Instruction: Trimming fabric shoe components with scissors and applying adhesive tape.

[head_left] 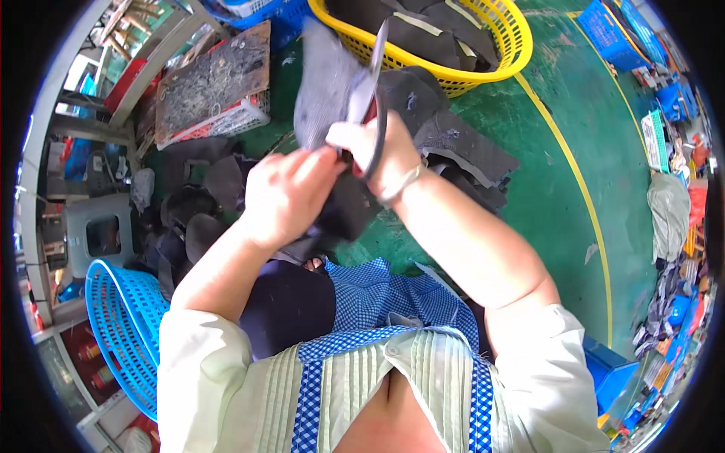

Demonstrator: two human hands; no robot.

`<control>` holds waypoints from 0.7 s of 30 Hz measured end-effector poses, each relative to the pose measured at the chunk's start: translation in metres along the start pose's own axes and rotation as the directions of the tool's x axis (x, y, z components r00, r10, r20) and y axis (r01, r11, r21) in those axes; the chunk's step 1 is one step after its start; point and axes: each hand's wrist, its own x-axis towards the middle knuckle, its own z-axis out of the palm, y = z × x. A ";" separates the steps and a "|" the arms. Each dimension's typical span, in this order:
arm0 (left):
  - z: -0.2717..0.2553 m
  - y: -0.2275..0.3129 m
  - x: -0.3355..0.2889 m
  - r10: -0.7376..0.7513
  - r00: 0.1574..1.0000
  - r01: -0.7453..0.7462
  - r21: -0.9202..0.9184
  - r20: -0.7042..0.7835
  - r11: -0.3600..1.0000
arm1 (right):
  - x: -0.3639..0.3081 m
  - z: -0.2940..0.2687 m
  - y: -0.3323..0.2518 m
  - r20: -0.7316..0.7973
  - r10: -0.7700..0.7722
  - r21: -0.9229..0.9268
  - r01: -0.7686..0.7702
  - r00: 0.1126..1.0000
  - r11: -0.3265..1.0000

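My right hand point(394, 151) grips a large pair of scissors point(365, 89) by its dark and red handles, with the blades pointing up and away from me. A thin band is around that wrist. Close beside it, my left hand point(285, 192) is closed, its fingers pinching the lower part of a grey fabric piece point(323, 87). The piece stands up next to the blades and is smeared by motion. Whether the blades touch it I cannot tell. Below my hands hangs dark, blurred material point(347, 208). More dark grey fabric pieces point(464, 147) lie heaped on the floor beyond my right hand.
A yellow basket point(521, 38) of dark pieces stands at the far side. On the left are a board-topped crate point(215, 79), a grey plastic stool point(75, 234) and a blue basket point(102, 302). Green floor point(551, 219) with yellow lines stretches right, towards cluttered goods.
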 end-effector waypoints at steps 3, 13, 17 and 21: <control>0.003 -0.020 0.022 -0.430 0.887 0.441 -0.580 0.167 0.684 | 0.011 -0.011 -0.035 -0.221 -0.450 0.068 0.474 0.865 0.878; 0.161 -0.079 -0.022 -0.291 0.760 0.522 -0.277 0.582 0.807 | 0.028 -0.151 -0.047 -0.777 -0.218 0.240 0.598 0.591 0.765; 0.142 -0.083 -0.011 -0.132 0.704 0.494 -0.347 0.698 0.797 | 0.026 -0.267 0.060 -0.821 -0.002 0.274 0.396 0.571 0.876; 0.130 -0.088 -0.030 -0.183 0.690 0.462 -0.231 0.700 0.856 | -0.042 -0.252 0.121 -0.785 0.133 0.117 -0.065 0.605 0.991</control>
